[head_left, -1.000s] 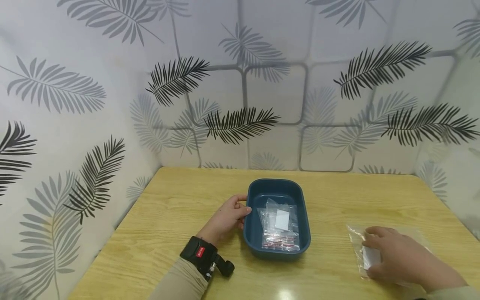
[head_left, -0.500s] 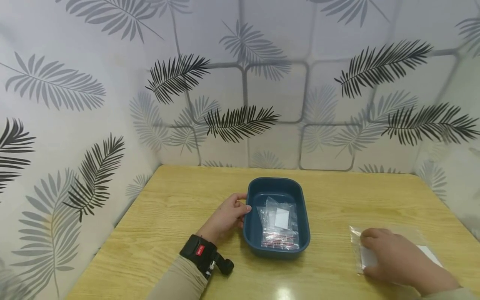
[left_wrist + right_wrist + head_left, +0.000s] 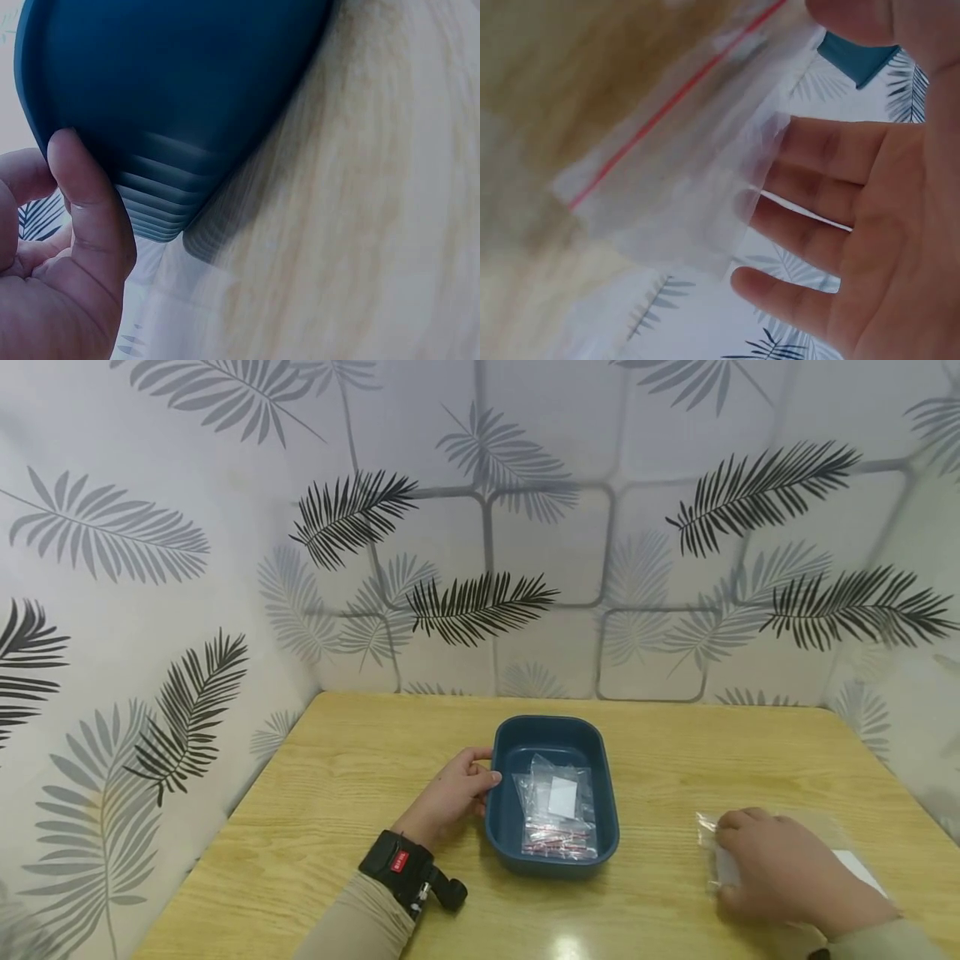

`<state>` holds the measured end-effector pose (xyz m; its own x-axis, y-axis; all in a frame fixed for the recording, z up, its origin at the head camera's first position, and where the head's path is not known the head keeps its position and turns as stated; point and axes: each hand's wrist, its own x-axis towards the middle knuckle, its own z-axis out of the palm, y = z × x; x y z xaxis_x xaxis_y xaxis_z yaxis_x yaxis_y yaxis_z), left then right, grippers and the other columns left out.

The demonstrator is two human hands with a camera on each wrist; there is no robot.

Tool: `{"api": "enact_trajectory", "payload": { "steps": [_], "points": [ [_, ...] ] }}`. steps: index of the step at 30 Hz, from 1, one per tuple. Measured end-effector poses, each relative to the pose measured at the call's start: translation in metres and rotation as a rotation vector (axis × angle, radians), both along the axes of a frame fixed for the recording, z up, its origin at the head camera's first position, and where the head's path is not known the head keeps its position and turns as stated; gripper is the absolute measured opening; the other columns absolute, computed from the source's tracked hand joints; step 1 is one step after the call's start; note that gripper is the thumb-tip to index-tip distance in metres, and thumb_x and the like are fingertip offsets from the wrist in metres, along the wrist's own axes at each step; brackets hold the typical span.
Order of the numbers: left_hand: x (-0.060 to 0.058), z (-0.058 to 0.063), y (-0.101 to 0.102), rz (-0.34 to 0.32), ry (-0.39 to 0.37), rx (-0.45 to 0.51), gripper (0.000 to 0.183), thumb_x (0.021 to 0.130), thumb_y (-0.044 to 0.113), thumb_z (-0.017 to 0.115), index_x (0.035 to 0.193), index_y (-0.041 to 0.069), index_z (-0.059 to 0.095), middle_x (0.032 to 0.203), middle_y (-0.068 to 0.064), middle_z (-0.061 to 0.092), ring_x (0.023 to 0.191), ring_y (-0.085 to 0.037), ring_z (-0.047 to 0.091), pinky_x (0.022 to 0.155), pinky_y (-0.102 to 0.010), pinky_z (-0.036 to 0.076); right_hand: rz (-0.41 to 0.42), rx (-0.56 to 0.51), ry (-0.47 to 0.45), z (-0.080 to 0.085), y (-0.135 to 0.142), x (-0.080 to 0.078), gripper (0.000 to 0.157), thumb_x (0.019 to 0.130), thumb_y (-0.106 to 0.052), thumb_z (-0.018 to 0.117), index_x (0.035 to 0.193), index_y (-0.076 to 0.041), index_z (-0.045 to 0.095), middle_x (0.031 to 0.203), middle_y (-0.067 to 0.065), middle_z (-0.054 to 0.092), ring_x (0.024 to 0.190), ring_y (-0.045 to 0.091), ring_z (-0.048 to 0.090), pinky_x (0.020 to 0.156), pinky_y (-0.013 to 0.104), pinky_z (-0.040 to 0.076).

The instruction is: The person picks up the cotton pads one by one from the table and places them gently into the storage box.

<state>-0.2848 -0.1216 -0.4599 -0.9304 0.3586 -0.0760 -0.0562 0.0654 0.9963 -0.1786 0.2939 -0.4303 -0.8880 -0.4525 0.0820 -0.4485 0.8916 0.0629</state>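
Note:
A dark blue plastic bin (image 3: 551,867) stands at the middle of the table. My left hand (image 3: 453,793) holds its left side, thumb at the rim; the left wrist view shows the thumb against the ribbed outer wall. Several clear zip bags (image 3: 558,827) with red seal lines and a white card lie in the bin. At the right, my right hand (image 3: 787,868) grips a clear zip bag (image 3: 682,187) by its edge, fingers behind it and thumb in front. Another white piece (image 3: 858,870) shows beyond that hand, partly hidden under it.
The wooden table (image 3: 375,735) meets a leaf-patterned backdrop (image 3: 547,668) along its back edge, and the same backdrop rises at the left and right. Bare wood lies between the bin and the right hand.
My right hand has shifted slightly left over the bags and drawn its fingers in on one; a white piece behind it has come into sight. The left hand and bin stay put.

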Motion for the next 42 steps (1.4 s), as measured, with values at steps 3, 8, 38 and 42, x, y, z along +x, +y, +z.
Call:
{"api": "enact_trajectory", "payload": {
  "steps": [3, 8, 38, 42],
  "points": [
    [0.0, 0.0, -0.001, 0.002, -0.001, 0.001, 0.052, 0.102, 0.015, 0.061, 0.149, 0.004, 0.041, 0.098, -0.016, 0.062, 0.071, -0.019, 0.06, 0.061, -0.028, 0.052, 0.024, -0.01, 0.025, 0.003, 0.0, -0.005, 0.045, 0.067, -0.042, 0.081, 0.097, -0.009, 0.075, 0.113, 0.009, 0.066, 0.108, 0.039, 0.06, 0.083, 0.058, 0.051],
    [0.0, 0.0, -0.003, -0.011, 0.016, 0.003, 0.052, 0.102, 0.015, 0.06, 0.149, 0.004, 0.04, 0.097, -0.016, 0.062, 0.07, -0.019, 0.061, 0.061, -0.029, 0.052, 0.048, -0.029, 0.04, 0.002, -0.004, -0.011, 0.05, 0.069, -0.044, 0.082, 0.103, -0.007, 0.076, 0.116, 0.01, 0.066, 0.108, 0.039, 0.061, 0.084, 0.057, 0.051],
    [0.002, 0.0, -0.001, -0.029, 0.018, -0.027, 0.053, 0.102, 0.016, 0.06, 0.149, 0.003, 0.04, 0.096, -0.014, 0.062, 0.07, -0.02, 0.062, 0.062, -0.03, 0.054, 0.041, -0.048, -0.105, 0.024, -0.022, -0.025, 0.049, 0.069, -0.047, 0.083, 0.107, -0.017, 0.075, 0.133, 0.019, 0.059, 0.114, 0.045, 0.059, 0.084, 0.061, 0.051],
    [0.001, 0.001, -0.002, -0.03, 0.022, -0.007, 0.052, 0.103, 0.015, 0.059, 0.149, 0.002, 0.039, 0.1, -0.016, 0.06, 0.069, -0.019, 0.061, 0.061, -0.03, 0.053, 0.0, -0.017, -0.164, 0.014, -0.023, -0.015, 0.075, 0.063, -0.06, 0.084, 0.118, -0.01, 0.072, 0.136, 0.022, 0.057, 0.118, 0.049, 0.055, 0.084, 0.065, 0.049]
  ]
}}
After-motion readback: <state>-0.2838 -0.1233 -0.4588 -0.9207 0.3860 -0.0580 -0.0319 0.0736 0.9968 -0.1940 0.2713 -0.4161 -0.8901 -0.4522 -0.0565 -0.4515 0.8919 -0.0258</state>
